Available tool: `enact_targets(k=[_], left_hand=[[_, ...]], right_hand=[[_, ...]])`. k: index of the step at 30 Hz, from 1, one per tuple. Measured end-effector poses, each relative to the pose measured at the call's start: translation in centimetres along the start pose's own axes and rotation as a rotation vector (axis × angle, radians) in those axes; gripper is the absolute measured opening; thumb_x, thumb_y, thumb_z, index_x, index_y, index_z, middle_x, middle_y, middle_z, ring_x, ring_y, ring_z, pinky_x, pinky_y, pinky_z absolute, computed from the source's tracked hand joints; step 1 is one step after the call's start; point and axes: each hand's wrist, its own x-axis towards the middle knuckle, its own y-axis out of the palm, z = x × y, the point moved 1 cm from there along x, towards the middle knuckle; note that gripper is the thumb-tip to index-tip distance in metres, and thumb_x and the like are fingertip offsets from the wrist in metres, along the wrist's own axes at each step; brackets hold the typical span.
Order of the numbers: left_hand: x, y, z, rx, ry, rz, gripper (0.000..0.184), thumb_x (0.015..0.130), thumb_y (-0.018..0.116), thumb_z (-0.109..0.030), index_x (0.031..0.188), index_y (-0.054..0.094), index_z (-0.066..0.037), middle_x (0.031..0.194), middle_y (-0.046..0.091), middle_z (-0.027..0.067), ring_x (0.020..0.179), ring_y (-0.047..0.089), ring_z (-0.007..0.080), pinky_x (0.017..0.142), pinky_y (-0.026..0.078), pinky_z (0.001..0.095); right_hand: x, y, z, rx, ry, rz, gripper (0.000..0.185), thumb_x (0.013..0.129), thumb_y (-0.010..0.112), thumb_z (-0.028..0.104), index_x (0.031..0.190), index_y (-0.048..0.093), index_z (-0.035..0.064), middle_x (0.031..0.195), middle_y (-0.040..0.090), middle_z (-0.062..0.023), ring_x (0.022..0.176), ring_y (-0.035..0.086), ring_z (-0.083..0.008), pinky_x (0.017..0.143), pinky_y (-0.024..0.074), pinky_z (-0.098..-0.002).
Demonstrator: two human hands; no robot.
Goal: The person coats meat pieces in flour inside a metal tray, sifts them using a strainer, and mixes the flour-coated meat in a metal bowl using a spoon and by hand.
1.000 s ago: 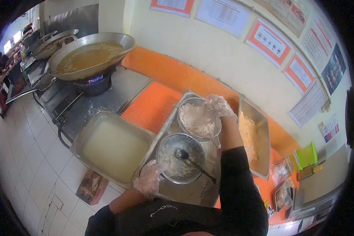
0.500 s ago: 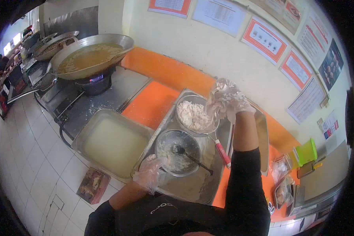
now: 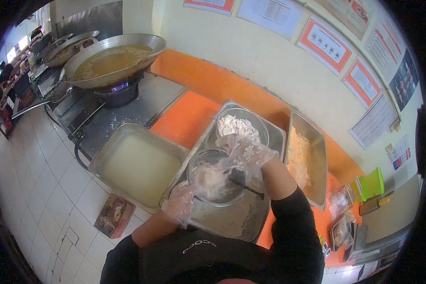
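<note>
My gloved left hand (image 3: 179, 204) grips the near-left rim of a metal mixing bowl (image 3: 225, 205). Over the bowl's far side is my gloved right hand (image 3: 247, 154), palm down with the fingers apart and partly blurred. Below it, a smear of pale shreds (image 3: 208, 179) drops into the bowl. A black-handled utensil (image 3: 248, 189) leans across the bowl's right rim. Just beyond my right hand sits a round strainer (image 3: 265, 130) with white, flour-coated shreds (image 3: 239, 125); my right arm hides its handle.
The bowl and strainer stand in a metal tray (image 3: 222, 225). To its left, a basin (image 3: 97, 165) holds cloudy liquid; to its right, another tray (image 3: 323, 175) has orange-tinted crumbs. A wok (image 3: 158, 45) of oil sits over a lit burner (image 3: 118, 94) at upper left.
My right hand has come down and left from above the strainer's right side to over the bowl, letting shreds fall. My left hand stays at the bowl's rim.
</note>
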Motion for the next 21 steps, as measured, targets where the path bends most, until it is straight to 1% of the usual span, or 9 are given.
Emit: enact_targets(k=[3,6,8,9,12,14,16,18,21], left_hand=[[0.3,0.1,-0.1,-0.163,-0.059,0.076,0.021,0.079,0.052,-0.01,0.097,0.054,0.0,0.089,0.057,0.0082,0.075,0.057,0.0156,0.067,0.047,0.0281],[-0.6,1.7,-1.5,-0.186,-0.045,0.046,0.02,0.078,0.052,-0.009,0.096,0.054,0.0,0.085,0.057,0.0074,0.072,0.057,0.0141,0.063,0.047,0.0267],[0.1,1.5,-0.7,-0.184,-0.015,0.034,0.02,0.078,0.052,-0.008,0.095,0.054,0.001,0.084,0.057,0.0071,0.07,0.056,0.0138,0.062,0.047,0.0263],[0.2,0.9,-0.3,0.002,0.007,0.024,0.02,0.077,0.052,-0.008,0.095,0.054,0.001,0.084,0.057,0.0071,0.071,0.056,0.0138,0.062,0.047,0.0261],[0.3,-0.2,-0.2,0.235,0.02,0.01,0.024,0.078,0.051,-0.009,0.099,0.052,0.001,0.088,0.057,0.0077,0.076,0.056,0.0151,0.067,0.046,0.0274],[0.0,0.5,-0.5,-0.056,-0.05,0.024,0.028,0.08,0.048,-0.012,0.105,0.05,0.001,0.096,0.056,0.009,0.086,0.055,0.0179,0.076,0.045,0.0306],[0.5,0.0,0.6,-0.133,-0.037,0.053,0.028,0.08,0.048,-0.012,0.105,0.05,0.001,0.096,0.056,0.0085,0.085,0.055,0.017,0.075,0.045,0.0298],[0.7,-0.2,0.8,-0.151,-0.021,0.071,0.029,0.079,0.049,-0.012,0.105,0.05,0.001,0.096,0.056,0.0081,0.085,0.055,0.0163,0.075,0.045,0.0293],[0.5,-0.4,0.9,-0.073,-0.017,0.041,0.029,0.078,0.049,-0.012,0.105,0.05,0.001,0.096,0.056,0.0078,0.084,0.055,0.0156,0.075,0.045,0.0285]], right_hand=[[0.2,-1.1,-6.8,-0.418,0.296,0.336,0.025,0.079,0.051,0.023,0.098,0.054,0.0065,0.094,0.058,-0.0096,0.083,0.057,-0.0192,0.072,0.0446,-0.0264],[-1.0,0.4,-3.4,-0.814,0.425,0.22,0.024,0.079,0.047,0.024,0.096,0.056,0.0084,0.096,0.057,-0.0106,0.091,0.055,-0.0223,0.078,0.0435,-0.0304],[-1.8,1.5,-5.8,-0.866,0.402,0.185,0.029,0.079,0.044,0.024,0.102,0.056,0.0093,0.106,0.055,-0.01,0.099,0.052,-0.0231,0.083,0.042,-0.032],[-2.1,1.7,-6.6,-0.889,0.392,0.17,0.032,0.079,0.043,0.024,0.105,0.057,0.0098,0.111,0.054,-0.0097,0.104,0.051,-0.0235,0.085,0.0412,-0.0328],[-2.4,0.6,-8.3,-0.841,0.436,0.182,0.032,0.079,0.043,0.024,0.105,0.056,0.0094,0.111,0.054,-0.0088,0.103,0.052,-0.0229,0.085,0.0412,-0.0326],[-2.7,0.5,-8.7,-0.81,0.504,0.18,0.033,0.08,0.043,0.024,0.106,0.056,0.0085,0.111,0.054,-0.0088,0.102,0.052,-0.023,0.085,0.0411,-0.0324],[-2.9,0.1,-6.8,-0.828,0.543,0.204,0.033,0.08,0.043,0.023,0.106,0.055,0.0074,0.111,0.054,-0.0092,0.102,0.052,-0.023,0.085,0.0412,-0.0319],[-2.6,-0.9,-3.8,-0.898,0.528,0.258,0.033,0.081,0.043,0.022,0.108,0.053,0.0062,0.111,0.054,-0.0095,0.102,0.052,-0.0225,0.085,0.0415,-0.0311],[-2.2,-1.9,-6.8,-1.024,-0.103,0.007,0.02,0.079,0.048,0.024,0.086,0.059,0.008,0.08,0.06,-0.0066,0.078,0.058,-0.0183,0.07,0.0454,-0.0288]])
